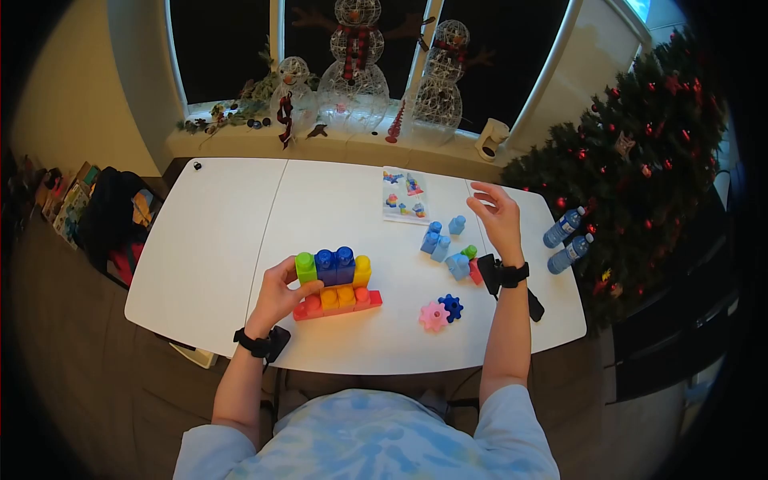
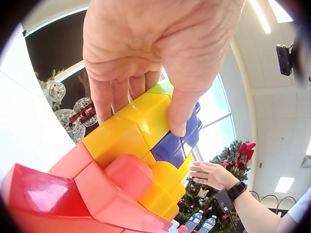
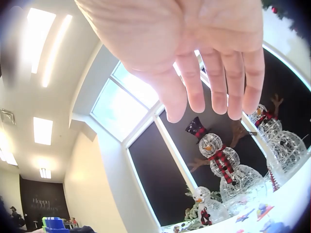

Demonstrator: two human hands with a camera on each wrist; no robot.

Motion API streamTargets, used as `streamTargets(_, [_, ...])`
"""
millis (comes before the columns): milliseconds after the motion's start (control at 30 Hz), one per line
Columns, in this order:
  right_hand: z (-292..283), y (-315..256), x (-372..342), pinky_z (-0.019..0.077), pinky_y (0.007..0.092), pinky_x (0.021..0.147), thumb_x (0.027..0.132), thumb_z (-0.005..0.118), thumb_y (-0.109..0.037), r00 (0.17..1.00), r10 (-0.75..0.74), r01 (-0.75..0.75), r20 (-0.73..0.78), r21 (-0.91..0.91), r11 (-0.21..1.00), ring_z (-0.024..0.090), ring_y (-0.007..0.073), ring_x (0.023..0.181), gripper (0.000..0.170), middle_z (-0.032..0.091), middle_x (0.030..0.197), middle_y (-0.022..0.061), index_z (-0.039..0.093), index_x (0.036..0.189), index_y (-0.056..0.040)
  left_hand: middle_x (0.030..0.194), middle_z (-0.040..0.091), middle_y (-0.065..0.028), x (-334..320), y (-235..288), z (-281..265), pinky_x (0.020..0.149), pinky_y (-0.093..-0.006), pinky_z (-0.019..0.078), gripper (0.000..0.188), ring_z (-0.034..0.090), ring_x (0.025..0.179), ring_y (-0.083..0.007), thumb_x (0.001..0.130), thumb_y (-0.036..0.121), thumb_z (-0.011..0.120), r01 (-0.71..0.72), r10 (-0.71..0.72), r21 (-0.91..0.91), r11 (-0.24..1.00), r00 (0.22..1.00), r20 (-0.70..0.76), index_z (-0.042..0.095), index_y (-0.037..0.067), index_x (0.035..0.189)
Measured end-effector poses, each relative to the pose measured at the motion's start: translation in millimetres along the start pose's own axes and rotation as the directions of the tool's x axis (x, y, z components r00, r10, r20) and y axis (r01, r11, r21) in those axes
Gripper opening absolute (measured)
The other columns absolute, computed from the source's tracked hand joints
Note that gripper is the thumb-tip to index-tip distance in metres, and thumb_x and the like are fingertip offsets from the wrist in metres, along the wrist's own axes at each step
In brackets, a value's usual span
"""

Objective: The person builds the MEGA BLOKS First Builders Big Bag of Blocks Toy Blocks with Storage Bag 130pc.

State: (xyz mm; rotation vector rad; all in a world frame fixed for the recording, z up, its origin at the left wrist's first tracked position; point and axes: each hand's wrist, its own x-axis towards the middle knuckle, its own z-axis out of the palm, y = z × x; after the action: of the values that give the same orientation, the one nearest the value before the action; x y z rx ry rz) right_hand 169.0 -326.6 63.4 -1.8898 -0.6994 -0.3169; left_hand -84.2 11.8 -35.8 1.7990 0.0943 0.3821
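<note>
the white table [image 1: 208, 248] is the widest thing, with a decorated tree [image 1: 640, 168] beyond its right side. on the table, left of the middle, is the colourful block build [image 1: 336, 284]. the left hand [image 1: 278, 300] is clamped on its green and blue end, thumb in front, fingers behind. the right hand [image 1: 500, 220] is raised, thumb apart from its loosely extended fingers, near the picture sheet [image 1: 405, 196], two bottles [image 1: 565, 227] and loose blocks [image 1: 440, 246]. nearer the person lie pink and blue gears [image 1: 434, 317].
</note>
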Motion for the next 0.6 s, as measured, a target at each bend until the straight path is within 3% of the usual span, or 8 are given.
streamTargets(233, [-18, 33, -15, 0.0578, 0.0334, 0.085, 0.089, 0.076, -0.013, 0.991, 0.103, -0.111, -0.084, -0.096, 0.989, 0.073, 0.0213, 0.1, 0.029, 0.075, 0.113, 0.0088, 0.074, 0.117, -0.0035, 0.11, 0.075, -0.0081, 0, -2, 1, 0.103, -0.0345, 0.0545, 0.04, 0.071, 0.105, -0.0157, 0.085, 0.007, 0.085, 0.003, -0.002, -0.046, 0.999, 1.0, 0.01, 0.066, -0.001, 0.12])
streamTargets(400, [-12, 44, -19, 0.0581, 0.0349, 0.084, 0.088, 0.077, -0.014, 0.995, 0.093, -0.097, -0.036, -0.139, 0.986, 0.073, 0.0231, 0.099, 0.029, 0.075, 0.114, 0.0109, 0.075, 0.115, -0.0043, 0.108, 0.074, -0.0056, 1, -7, 1, 0.099, -0.0331, 0.0559, 0.037, 0.071, 0.102, -0.0154, 0.086, 0.004, 0.082, -0.004, 0.004, -0.021, 1.0, 1.0, -0.005, 0.067, 0.001, 0.119])
streamTargets(467, [-11, 62, -19, 0.0581, 0.0381, 0.085, 0.086, 0.079, -0.017, 0.995, 0.1, -0.104, -0.03, -0.205, 0.973, 0.072, 0.0275, 0.101, 0.031, 0.075, 0.113, 0.0135, 0.075, 0.113, -0.0047, 0.108, 0.074, -0.0052, 1, -9, 2, 0.098, -0.0333, 0.0562, 0.036, 0.071, 0.103, -0.0155, 0.086, 0.003, 0.082, -0.013, 0.013, -0.031, 0.999, 1.0, 0.005, 0.067, 0.001, 0.119])
streamTargets(533, [-10, 78, -22, 0.0574, 0.0419, 0.088, 0.083, 0.079, -0.02, 0.993, 0.116, -0.076, 0.036, -0.561, 0.825, 0.071, 0.0327, 0.103, 0.032, 0.074, 0.111, 0.0162, 0.076, 0.111, -0.0045, 0.108, 0.074, -0.0073, 1, -6, 1, 0.102, -0.0346, 0.0547, 0.038, 0.071, 0.105, -0.016, 0.085, 0.006, 0.084, 0.014, -0.014, -0.045, 0.999, 1.0, -0.005, 0.066, 0.0, 0.118])
streamTargets(567, [-9, 84, -25, 0.0565, 0.0441, 0.091, 0.078, 0.081, -0.02, 0.977, 0.21, -0.156, 0.025, -0.583, 0.797, 0.07, 0.0352, 0.103, 0.033, 0.074, 0.107, 0.0172, 0.076, 0.107, -0.0055, 0.108, 0.074, -0.0073, 1, -5, 2, 0.102, -0.0346, 0.0547, 0.038, 0.071, 0.105, -0.016, 0.085, 0.006, 0.084, 0.011, -0.011, -0.045, 0.999, 1.0, -0.004, 0.066, 0.0, 0.118])
streamTargets(600, [-8, 89, -28, 0.0565, 0.0441, 0.091, 0.078, 0.081, -0.02, 0.978, 0.207, -0.154, 0.024, -0.583, 0.798, 0.07, 0.0352, 0.103, 0.033, 0.074, 0.107, 0.0172, 0.076, 0.107, -0.0055, 0.108, 0.074, -0.0072, 1, -5, 2, 0.102, -0.0344, 0.0548, 0.038, 0.071, 0.105, -0.0158, 0.085, 0.006, 0.084, 0.018, -0.019, -0.057, 0.998, 1.0, -0.003, 0.066, 0.0, 0.118])
